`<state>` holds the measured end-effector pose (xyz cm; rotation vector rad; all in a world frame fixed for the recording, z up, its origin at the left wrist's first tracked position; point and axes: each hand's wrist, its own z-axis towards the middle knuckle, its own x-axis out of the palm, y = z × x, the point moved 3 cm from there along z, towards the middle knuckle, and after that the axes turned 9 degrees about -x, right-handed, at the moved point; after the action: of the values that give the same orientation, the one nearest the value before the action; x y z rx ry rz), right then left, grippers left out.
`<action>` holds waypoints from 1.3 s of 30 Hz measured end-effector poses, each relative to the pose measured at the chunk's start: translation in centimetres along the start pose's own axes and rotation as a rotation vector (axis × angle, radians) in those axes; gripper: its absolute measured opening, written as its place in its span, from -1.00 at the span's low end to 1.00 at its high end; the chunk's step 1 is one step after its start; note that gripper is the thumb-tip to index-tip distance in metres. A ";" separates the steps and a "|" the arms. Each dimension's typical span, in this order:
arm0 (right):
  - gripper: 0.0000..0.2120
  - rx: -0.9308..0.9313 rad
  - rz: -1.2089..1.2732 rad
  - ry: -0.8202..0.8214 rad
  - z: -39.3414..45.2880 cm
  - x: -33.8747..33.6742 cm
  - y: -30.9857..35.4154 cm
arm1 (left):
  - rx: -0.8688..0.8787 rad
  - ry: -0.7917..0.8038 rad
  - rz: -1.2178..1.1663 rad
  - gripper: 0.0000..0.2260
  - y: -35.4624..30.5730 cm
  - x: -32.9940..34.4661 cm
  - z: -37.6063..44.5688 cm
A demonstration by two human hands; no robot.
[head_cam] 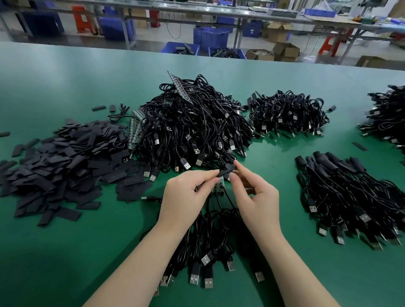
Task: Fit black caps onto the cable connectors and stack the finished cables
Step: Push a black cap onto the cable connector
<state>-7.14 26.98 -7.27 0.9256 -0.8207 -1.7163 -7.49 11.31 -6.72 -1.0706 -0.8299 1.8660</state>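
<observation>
Head view: two hands fit a black cap over the green table (62, 264).

Left hand (187, 195) and right hand (256, 192) both pinch the black cap (226, 171), between the loose-cap heap (58, 169) and the finished cables (351, 193).
</observation>
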 end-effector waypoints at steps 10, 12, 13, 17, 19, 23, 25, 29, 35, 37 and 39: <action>-0.72 0.074 0.091 -0.018 0.2 -0.1 0.2 | -0.051 0.081 -0.024 -0.80 0.4 0.3 0.0; -0.76 0.118 0.184 -0.060 0.2 -0.2 0.1 | -0.064 0.109 -0.026 -0.79 0.4 0.4 0.0; -0.76 0.128 0.214 -0.079 0.3 -0.3 0.1 | -0.068 0.118 -0.029 -0.79 0.4 0.4 0.0; -0.70 0.142 0.280 -0.105 0.3 -0.5 0.5 | -0.081 0.129 -0.003 -0.76 0.4 0.5 -0.1; -0.71 0.146 0.290 -0.116 0.2 -0.4 0.5 | -0.095 0.116 0.045 -0.77 0.5 0.5 -0.1; -0.76 0.172 0.289 -0.161 0.1 -0.4 0.4 | -0.091 0.110 0.122 -0.80 0.3 0.5 -0.1; -0.78 0.175 0.280 -0.166 0.1 -0.5 0.3 | -0.081 0.108 0.129 -0.81 0.1 0.5 -0.1; -0.78 0.195 0.293 -0.151 0.1 -0.4 0.1 | -0.063 0.115 0.159 -0.81 -0.1 0.4 -0.3; -0.76 0.201 0.297 -0.126 0.1 -0.4 0.0 | -0.023 0.112 0.195 -0.83 -0.4 0.4 -0.4; -0.76 0.199 0.300 -0.121 0.2 -0.4 0.0 | -0.006 0.108 0.210 -0.84 -0.5 0.4 -0.3; -0.77 0.198 0.301 -0.120 0.3 -0.5 0.0 | 0.002 0.099 0.213 -0.83 -0.5 0.4 -0.3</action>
<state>-7.34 27.48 -7.03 0.7872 -1.1642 -1.4572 -7.14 11.91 -6.57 -1.2811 -0.6788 1.9695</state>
